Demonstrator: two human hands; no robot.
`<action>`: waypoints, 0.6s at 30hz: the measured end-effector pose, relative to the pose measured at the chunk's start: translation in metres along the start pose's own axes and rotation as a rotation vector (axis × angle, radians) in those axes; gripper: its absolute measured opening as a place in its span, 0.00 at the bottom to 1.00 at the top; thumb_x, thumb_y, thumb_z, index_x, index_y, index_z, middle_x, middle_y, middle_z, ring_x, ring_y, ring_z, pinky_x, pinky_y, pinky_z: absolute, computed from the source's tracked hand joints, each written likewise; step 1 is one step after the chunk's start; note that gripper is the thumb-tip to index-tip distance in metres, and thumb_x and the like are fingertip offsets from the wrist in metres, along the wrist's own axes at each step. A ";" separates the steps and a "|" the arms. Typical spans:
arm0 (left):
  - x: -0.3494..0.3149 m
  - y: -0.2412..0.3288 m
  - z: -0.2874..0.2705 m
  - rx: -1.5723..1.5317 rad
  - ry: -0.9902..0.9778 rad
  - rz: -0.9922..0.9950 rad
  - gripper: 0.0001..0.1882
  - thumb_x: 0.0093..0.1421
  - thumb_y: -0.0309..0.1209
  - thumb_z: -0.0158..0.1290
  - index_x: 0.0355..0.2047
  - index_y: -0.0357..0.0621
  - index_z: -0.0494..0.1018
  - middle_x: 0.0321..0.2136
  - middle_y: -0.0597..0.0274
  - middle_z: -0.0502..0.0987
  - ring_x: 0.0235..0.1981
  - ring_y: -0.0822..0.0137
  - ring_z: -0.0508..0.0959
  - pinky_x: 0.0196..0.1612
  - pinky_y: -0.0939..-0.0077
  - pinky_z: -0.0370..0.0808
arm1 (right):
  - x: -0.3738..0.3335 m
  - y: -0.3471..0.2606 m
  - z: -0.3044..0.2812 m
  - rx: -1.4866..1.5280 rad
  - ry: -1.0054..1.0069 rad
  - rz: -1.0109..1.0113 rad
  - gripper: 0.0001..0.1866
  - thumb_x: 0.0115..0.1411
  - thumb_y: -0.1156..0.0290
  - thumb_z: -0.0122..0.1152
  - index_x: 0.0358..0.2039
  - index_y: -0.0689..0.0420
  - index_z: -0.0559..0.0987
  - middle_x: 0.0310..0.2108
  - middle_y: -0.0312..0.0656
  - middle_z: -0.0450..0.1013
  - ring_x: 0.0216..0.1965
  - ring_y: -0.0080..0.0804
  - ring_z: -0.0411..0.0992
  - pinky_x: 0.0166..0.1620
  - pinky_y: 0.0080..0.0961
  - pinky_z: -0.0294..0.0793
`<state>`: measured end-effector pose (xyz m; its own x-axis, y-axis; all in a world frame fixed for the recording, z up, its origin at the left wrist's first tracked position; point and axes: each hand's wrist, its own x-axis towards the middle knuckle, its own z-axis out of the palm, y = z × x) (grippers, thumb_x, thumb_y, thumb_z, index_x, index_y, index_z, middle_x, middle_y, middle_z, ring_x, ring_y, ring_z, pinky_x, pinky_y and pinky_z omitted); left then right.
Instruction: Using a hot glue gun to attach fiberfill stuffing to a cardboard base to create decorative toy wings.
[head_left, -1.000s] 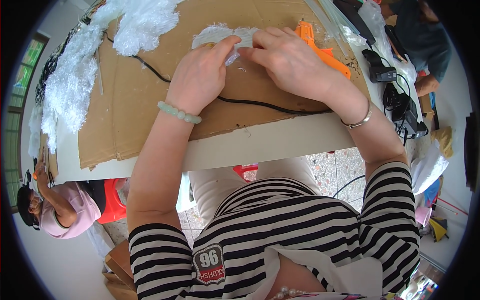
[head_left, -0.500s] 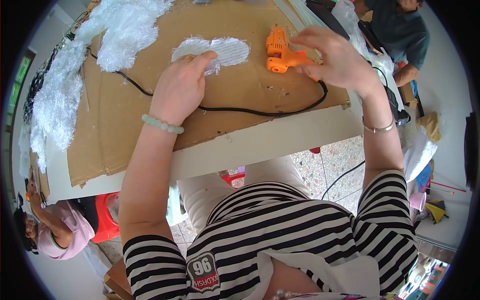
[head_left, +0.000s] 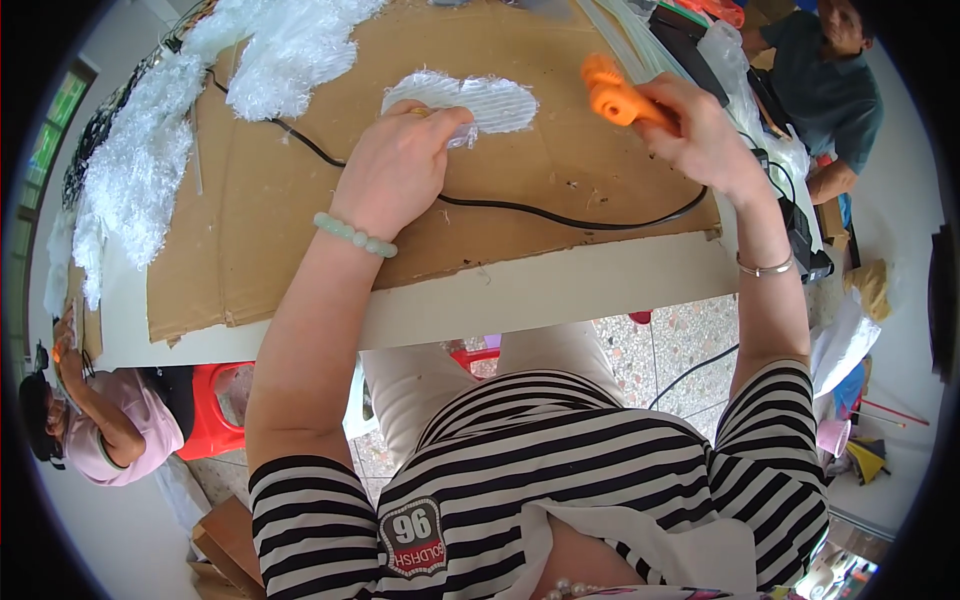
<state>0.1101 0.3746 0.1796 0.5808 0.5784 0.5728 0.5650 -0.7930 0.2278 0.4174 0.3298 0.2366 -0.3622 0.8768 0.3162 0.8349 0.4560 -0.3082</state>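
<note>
My right hand is closed round the handle of an orange glue gun, lifted off the cardboard with its nozzle pointing away to the upper left. A black cord curves along the cardboard below it. My left hand has its fingers bent down on the near left edge of a white ribbed piece with fringed, shaggy edges, which lies flat. A small translucent bit shows beside my left fingertips. What lies under those fingers is hidden.
A brown cardboard sheet covers the white table. Heaps of shiny white shaggy strands lie at the left. Clear sticks and plastic bags are at the far right. One person is at the right, another at the lower left.
My right hand has closed on the glue gun and raised it from the cardboard. My left hand stays on the white piece. The whole view has shifted slightly.
</note>
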 end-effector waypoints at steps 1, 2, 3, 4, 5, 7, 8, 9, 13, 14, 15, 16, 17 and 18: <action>0.000 -0.001 -0.001 -0.001 -0.005 0.000 0.14 0.51 0.19 0.46 0.38 0.41 0.75 0.30 0.53 0.79 0.39 0.51 0.76 0.41 0.63 0.74 | 0.004 -0.001 -0.007 0.102 -0.070 0.161 0.14 0.53 0.74 0.55 0.41 0.65 0.75 0.32 0.39 0.70 0.31 0.24 0.68 0.35 0.21 0.67; 0.000 -0.001 0.000 -0.001 -0.005 -0.002 0.14 0.51 0.19 0.46 0.38 0.41 0.75 0.30 0.53 0.79 0.39 0.51 0.76 0.41 0.63 0.74 | 0.005 -0.001 -0.015 0.247 -0.111 0.234 0.15 0.55 0.73 0.53 0.43 0.65 0.74 0.35 0.39 0.71 0.32 0.23 0.69 0.37 0.21 0.68; 0.000 -0.002 0.000 0.004 0.006 0.006 0.13 0.51 0.19 0.46 0.37 0.41 0.75 0.29 0.53 0.79 0.39 0.52 0.76 0.40 0.63 0.74 | 0.007 0.001 -0.018 0.393 -0.153 0.306 0.17 0.56 0.72 0.51 0.45 0.65 0.73 0.38 0.39 0.72 0.34 0.22 0.69 0.39 0.21 0.69; 0.000 -0.002 0.001 0.009 0.017 0.013 0.13 0.52 0.19 0.47 0.37 0.41 0.75 0.28 0.53 0.79 0.38 0.52 0.76 0.40 0.63 0.74 | 0.007 -0.002 -0.016 0.395 -0.155 0.306 0.17 0.56 0.72 0.51 0.45 0.65 0.73 0.38 0.39 0.72 0.34 0.22 0.69 0.39 0.21 0.69; 0.001 -0.001 0.000 0.008 0.016 0.012 0.13 0.52 0.19 0.47 0.37 0.41 0.75 0.28 0.53 0.79 0.38 0.52 0.76 0.40 0.63 0.74 | 0.008 -0.007 -0.012 0.639 -0.152 0.253 0.19 0.57 0.71 0.49 0.47 0.66 0.71 0.40 0.41 0.72 0.35 0.23 0.70 0.42 0.21 0.70; 0.005 0.001 -0.001 -0.008 -0.006 0.013 0.11 0.52 0.21 0.48 0.36 0.41 0.75 0.27 0.53 0.78 0.37 0.53 0.76 0.38 0.63 0.74 | 0.009 -0.012 -0.005 0.885 -0.149 0.199 0.21 0.57 0.70 0.47 0.49 0.67 0.70 0.42 0.43 0.72 0.36 0.25 0.70 0.44 0.22 0.70; 0.006 0.000 -0.001 -0.007 -0.010 0.009 0.11 0.52 0.21 0.48 0.36 0.41 0.75 0.27 0.53 0.78 0.37 0.53 0.76 0.38 0.63 0.74 | 0.010 -0.013 -0.001 0.906 -0.167 0.214 0.22 0.57 0.70 0.46 0.50 0.68 0.69 0.42 0.44 0.72 0.36 0.25 0.70 0.44 0.23 0.70; 0.008 0.000 0.000 -0.012 -0.006 0.021 0.11 0.53 0.21 0.48 0.36 0.41 0.75 0.27 0.53 0.78 0.36 0.53 0.76 0.38 0.63 0.74 | 0.011 -0.013 0.003 0.927 -0.186 0.230 0.23 0.57 0.69 0.44 0.51 0.69 0.68 0.42 0.46 0.72 0.37 0.26 0.70 0.44 0.24 0.71; 0.013 0.001 -0.004 -0.047 -0.015 0.025 0.10 0.52 0.22 0.49 0.36 0.41 0.74 0.27 0.54 0.78 0.36 0.53 0.76 0.37 0.63 0.74 | 0.016 -0.004 0.007 0.975 -0.138 0.264 0.19 0.58 0.68 0.47 0.46 0.67 0.72 0.41 0.45 0.72 0.38 0.28 0.70 0.47 0.24 0.67; 0.013 0.000 -0.004 -0.048 -0.019 0.022 0.10 0.52 0.22 0.49 0.36 0.41 0.74 0.27 0.54 0.78 0.36 0.53 0.76 0.37 0.63 0.74 | 0.015 -0.006 0.007 0.979 -0.141 0.267 0.19 0.58 0.68 0.47 0.46 0.67 0.72 0.41 0.45 0.72 0.38 0.28 0.70 0.47 0.24 0.67; 0.013 -0.001 -0.005 -0.040 -0.029 0.020 0.10 0.52 0.22 0.50 0.36 0.41 0.74 0.27 0.55 0.78 0.36 0.53 0.76 0.37 0.63 0.74 | 0.012 -0.012 0.005 0.915 -0.081 0.329 0.18 0.59 0.67 0.47 0.45 0.66 0.72 0.40 0.42 0.72 0.38 0.27 0.70 0.47 0.23 0.67; 0.014 -0.002 -0.006 -0.032 -0.038 0.019 0.10 0.52 0.22 0.50 0.36 0.41 0.74 0.28 0.55 0.79 0.36 0.53 0.76 0.37 0.63 0.74 | 0.011 -0.014 0.004 0.850 -0.023 0.390 0.17 0.60 0.67 0.47 0.44 0.66 0.73 0.39 0.40 0.73 0.38 0.26 0.70 0.47 0.22 0.67; 0.014 -0.002 -0.007 -0.033 -0.042 0.017 0.10 0.52 0.22 0.50 0.36 0.41 0.74 0.28 0.55 0.79 0.36 0.53 0.76 0.37 0.63 0.74 | 0.011 -0.013 0.004 0.853 -0.025 0.393 0.17 0.60 0.67 0.47 0.44 0.66 0.73 0.39 0.40 0.73 0.38 0.26 0.70 0.47 0.22 0.67; 0.015 -0.001 -0.008 -0.032 -0.050 0.008 0.10 0.52 0.23 0.51 0.36 0.41 0.74 0.29 0.56 0.79 0.36 0.53 0.76 0.37 0.63 0.74 | 0.011 -0.010 0.004 0.809 -0.037 0.434 0.18 0.60 0.66 0.48 0.44 0.66 0.73 0.39 0.40 0.73 0.39 0.26 0.70 0.48 0.22 0.67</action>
<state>0.1137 0.3822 0.1942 0.6143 0.5802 0.5348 0.5419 -0.8029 0.2485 0.4032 0.3350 0.2394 -0.1099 0.9939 0.0014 0.3616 0.0413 -0.9314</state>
